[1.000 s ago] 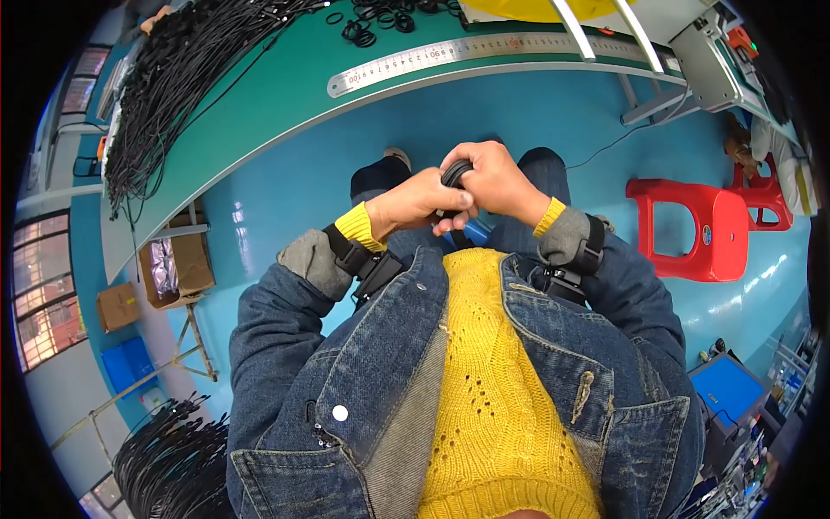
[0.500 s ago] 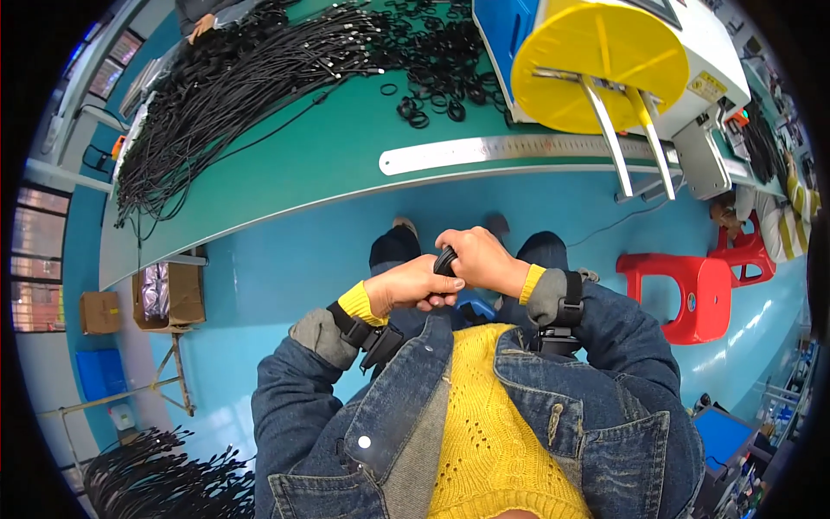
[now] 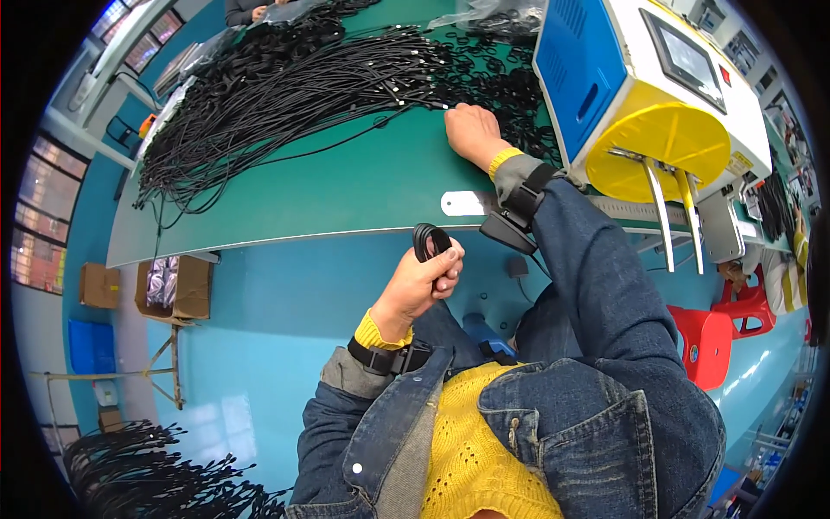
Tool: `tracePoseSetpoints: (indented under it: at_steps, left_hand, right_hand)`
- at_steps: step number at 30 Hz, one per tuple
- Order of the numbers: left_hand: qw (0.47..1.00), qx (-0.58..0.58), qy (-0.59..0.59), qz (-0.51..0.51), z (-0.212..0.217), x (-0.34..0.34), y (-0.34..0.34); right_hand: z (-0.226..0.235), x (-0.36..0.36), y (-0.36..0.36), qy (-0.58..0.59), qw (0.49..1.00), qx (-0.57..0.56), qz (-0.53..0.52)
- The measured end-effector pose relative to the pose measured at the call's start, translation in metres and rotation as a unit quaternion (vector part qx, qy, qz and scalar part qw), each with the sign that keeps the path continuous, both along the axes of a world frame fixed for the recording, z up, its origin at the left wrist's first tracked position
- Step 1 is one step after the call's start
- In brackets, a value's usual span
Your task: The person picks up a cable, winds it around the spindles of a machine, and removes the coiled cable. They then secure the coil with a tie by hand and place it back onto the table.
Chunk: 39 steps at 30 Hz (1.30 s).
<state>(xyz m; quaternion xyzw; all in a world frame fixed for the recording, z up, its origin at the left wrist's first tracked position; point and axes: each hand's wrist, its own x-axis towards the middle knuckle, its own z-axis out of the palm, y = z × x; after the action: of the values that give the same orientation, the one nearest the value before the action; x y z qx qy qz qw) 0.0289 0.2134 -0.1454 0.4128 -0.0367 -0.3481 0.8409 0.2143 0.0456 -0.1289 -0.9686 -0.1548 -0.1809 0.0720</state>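
My left hand is closed around a coiled black cable, whose loops stick up above the thumb. It is in front of the table edge, over my lap. My right hand reaches onto the green table, at the near side of a scatter of black rings. Its fingers curl downward and the fingertips are hidden, so what they pinch does not show. Just left of that hand lie the white-tipped ends of a large heap of black cables.
At the right stands a blue and white machine with a yellow disc and two projecting prongs. A steel ruler lies along the table edge, partly under my right arm. A red stool and an opened carton stand on the floor.
Both hands were together on the coiled cable. My right hand has let go and moved forward to the rings on the table. The left keeps the cable, and the view has shifted.
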Motion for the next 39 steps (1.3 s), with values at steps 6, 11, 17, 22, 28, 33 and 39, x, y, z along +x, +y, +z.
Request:
tracePoseSetpoints:
  at_steps: [6, 11, 17, 22, 28, 33, 39]
  left_hand:
    - [0.988, 0.018, -0.027, 0.149, 0.007, 0.005, 0.013]
    - [0.985, 0.051, -0.092, 0.139, 0.012, -0.002, -0.006]
    - [0.993, 0.083, -0.077, 0.021, 0.005, -0.03, -0.041]
    - [0.993, 0.007, -0.004, -0.117, -0.004, -0.041, -0.052]
    - [0.98, 0.09, 0.02, -0.177, 0.014, -0.055, -0.073]
    - [0.966, 0.133, 0.033, -0.217, 0.029, -0.063, -0.075]
    - [0.931, 0.181, -0.002, -0.318, 0.023, -0.065, -0.075]
  right_hand:
    - [0.04, -0.083, 0.026, 0.119, 0.94, 0.272, 0.168]
    - [0.038, -0.164, -0.007, 0.399, 0.735, 0.531, 0.134]
    - [0.008, -0.231, -0.054, 0.399, 0.657, 0.626, 0.128]
    - [-0.008, -0.283, -0.074, 0.428, 0.475, 0.748, 0.176]
    - [0.015, -0.275, -0.11, 0.427, 0.702, 0.562, 0.091]
    - [0.033, -0.263, -0.122, 0.362, 0.8, 0.466, 0.109]
    - [0.023, -0.251, -0.095, 0.322, 0.86, 0.242, 0.313]
